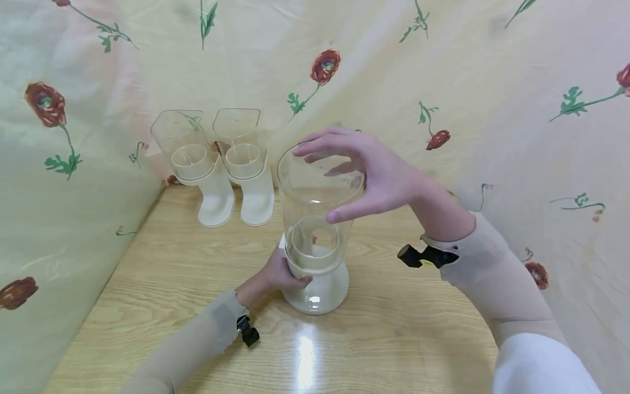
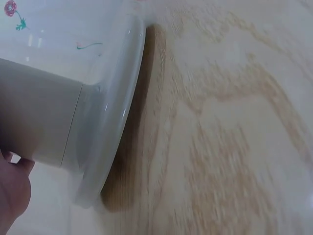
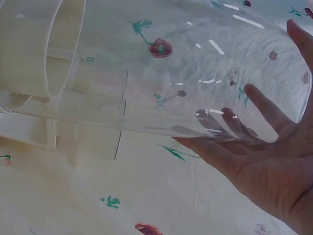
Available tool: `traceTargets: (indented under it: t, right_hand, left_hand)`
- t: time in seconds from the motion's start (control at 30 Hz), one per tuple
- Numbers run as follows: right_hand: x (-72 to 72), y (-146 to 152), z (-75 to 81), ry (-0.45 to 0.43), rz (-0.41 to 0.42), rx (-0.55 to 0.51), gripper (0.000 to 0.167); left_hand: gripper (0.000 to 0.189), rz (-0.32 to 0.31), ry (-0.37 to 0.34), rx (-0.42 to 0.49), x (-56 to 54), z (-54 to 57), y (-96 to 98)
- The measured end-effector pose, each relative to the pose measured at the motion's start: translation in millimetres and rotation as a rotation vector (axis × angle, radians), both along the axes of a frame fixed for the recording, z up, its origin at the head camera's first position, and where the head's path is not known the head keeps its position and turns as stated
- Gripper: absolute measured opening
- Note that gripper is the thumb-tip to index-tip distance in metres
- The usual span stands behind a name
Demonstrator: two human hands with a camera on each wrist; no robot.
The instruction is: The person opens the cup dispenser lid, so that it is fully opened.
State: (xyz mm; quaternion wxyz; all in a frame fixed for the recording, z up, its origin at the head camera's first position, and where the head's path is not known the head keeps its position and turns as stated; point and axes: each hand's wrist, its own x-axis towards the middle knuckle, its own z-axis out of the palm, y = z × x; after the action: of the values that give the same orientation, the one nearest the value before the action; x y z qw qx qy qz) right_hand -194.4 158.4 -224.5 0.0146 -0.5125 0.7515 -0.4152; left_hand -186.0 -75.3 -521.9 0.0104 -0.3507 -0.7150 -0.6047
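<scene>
A tall clear cylinder (image 1: 315, 197) stands upright in a cream pedestal holder with a round base (image 1: 317, 301); its exact kind is not plain. My left hand (image 1: 278, 271) grips the holder's stem below the ring (image 1: 315, 246). In the left wrist view only part of that hand shows, beside the stem (image 2: 39, 112). My right hand (image 1: 374, 169) is at the cylinder's top, fingers spread over the rim and thumb in front of the wall. Through the right wrist view, its fingers (image 3: 215, 152) lie against or very near the clear wall; firm contact cannot be told.
At the back left stand two smaller clear containers with slanted tops, a left one (image 1: 182, 128) and a right one (image 1: 238, 123), each on a curved cream stand (image 1: 258, 200). Flower-printed cloth (image 1: 236, 65) hangs behind and beside the wooden table (image 1: 162, 273).
</scene>
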Motion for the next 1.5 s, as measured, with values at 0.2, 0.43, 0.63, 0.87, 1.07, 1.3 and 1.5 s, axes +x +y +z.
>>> traceTargets:
  t: [0.2, 0.43, 0.63, 0.87, 1.07, 1.3, 1.5]
  right_hand:
    - [-8.9, 3.1, -0.4, -0.053, 0.038, 0.014, 0.089]
    - [-20.1, 8.5, -9.5, -0.094, 0.050, 0.006, 0.089]
    - [-23.1, 10.7, -12.1, -0.105, 0.056, -0.013, 0.091]
    - [-22.4, 16.2, -14.0, -0.103, 0.082, -0.054, 0.091]
    - [-22.1, 20.7, -16.0, -0.076, 0.104, -0.095, 0.090]
    - [-23.4, 22.6, -17.0, -0.060, 0.101, -0.108, 0.091]
    - [-25.8, 17.1, -15.5, -0.036, 0.079, -0.069, 0.090]
  left_hand:
    - [0.095, 0.014, -0.018, 0.020, 1.7, -0.1, 2.6]
    - [0.093, 0.015, -0.015, 0.020, 0.0, -8.1, 4.4]
    - [0.094, 0.012, -0.020, 0.006, -3.2, -8.0, 4.1]
    - [0.096, -0.003, 0.011, -0.012, -6.9, -8.7, 3.7]
    - [0.094, -0.015, 0.030, -0.022, -8.4, -6.1, 2.6]
    - [0.096, -0.024, 0.012, -0.030, -12.0, -7.9, 3.9]
    - [0.091, -0.038, 0.030, -0.005, -13.7, -10.0, 5.1]
